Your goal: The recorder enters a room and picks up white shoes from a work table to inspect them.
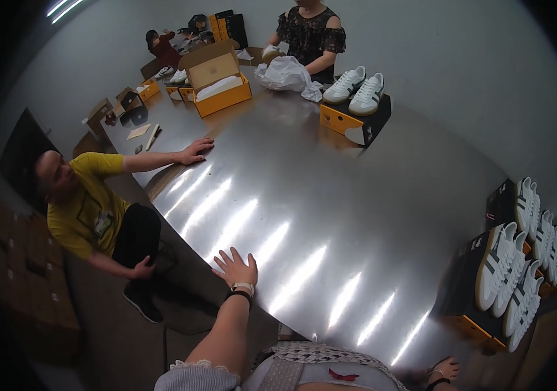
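My left hand (236,268) lies flat on the near edge of the shiny metal table (291,195), fingers spread, with nothing in it. At the lower right, my right hand (446,369) rests by the table's edge, small in view; its fingers look stretched out and hold nothing. The closest things to it are black and orange shoe boxes (464,277) with white sneakers (497,270) standing on them. The sneakers carry dark stripes.
A person in a yellow shirt (89,202) leans a hand on the table at left. Across it, another person (311,39) handles a shoe beside crumpled white paper (285,73). An open orange shoe box (223,98) and a boxed sneaker pair (357,91) stand there.
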### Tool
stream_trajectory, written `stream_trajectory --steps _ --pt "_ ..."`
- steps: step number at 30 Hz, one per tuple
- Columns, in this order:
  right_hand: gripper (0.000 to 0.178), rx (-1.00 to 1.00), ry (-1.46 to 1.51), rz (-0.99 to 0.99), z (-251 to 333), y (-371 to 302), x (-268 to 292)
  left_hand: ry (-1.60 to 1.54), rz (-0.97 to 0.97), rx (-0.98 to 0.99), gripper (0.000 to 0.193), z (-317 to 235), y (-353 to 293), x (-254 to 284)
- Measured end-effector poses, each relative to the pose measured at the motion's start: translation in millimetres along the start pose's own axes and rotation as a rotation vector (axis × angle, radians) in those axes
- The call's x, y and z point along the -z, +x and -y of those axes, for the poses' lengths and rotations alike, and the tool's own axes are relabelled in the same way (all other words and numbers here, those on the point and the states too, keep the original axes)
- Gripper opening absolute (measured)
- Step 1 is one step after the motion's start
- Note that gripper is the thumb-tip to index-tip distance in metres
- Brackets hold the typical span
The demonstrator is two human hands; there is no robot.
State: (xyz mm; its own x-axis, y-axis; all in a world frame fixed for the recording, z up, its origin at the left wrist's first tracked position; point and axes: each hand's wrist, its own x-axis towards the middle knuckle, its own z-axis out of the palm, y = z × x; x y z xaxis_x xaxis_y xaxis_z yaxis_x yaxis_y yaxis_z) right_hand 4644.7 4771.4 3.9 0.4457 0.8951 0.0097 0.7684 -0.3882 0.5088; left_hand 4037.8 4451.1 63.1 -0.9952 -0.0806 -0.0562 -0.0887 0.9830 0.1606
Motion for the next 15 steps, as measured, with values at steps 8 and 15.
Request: stream_trajectory --steps 8,15 --pt "0.058 -0.095 0.353 0.039 -9.7 -34.9 52.0 -0.013 -0.014 0.007 0.068 7.0 0.6 -5.3" --pt "0.057 -0.07 0.326 0.052 -2.7 -30.6 57.4 -0.012 -0.037 -0.011 0.068 5.1 0.9 -7.2"
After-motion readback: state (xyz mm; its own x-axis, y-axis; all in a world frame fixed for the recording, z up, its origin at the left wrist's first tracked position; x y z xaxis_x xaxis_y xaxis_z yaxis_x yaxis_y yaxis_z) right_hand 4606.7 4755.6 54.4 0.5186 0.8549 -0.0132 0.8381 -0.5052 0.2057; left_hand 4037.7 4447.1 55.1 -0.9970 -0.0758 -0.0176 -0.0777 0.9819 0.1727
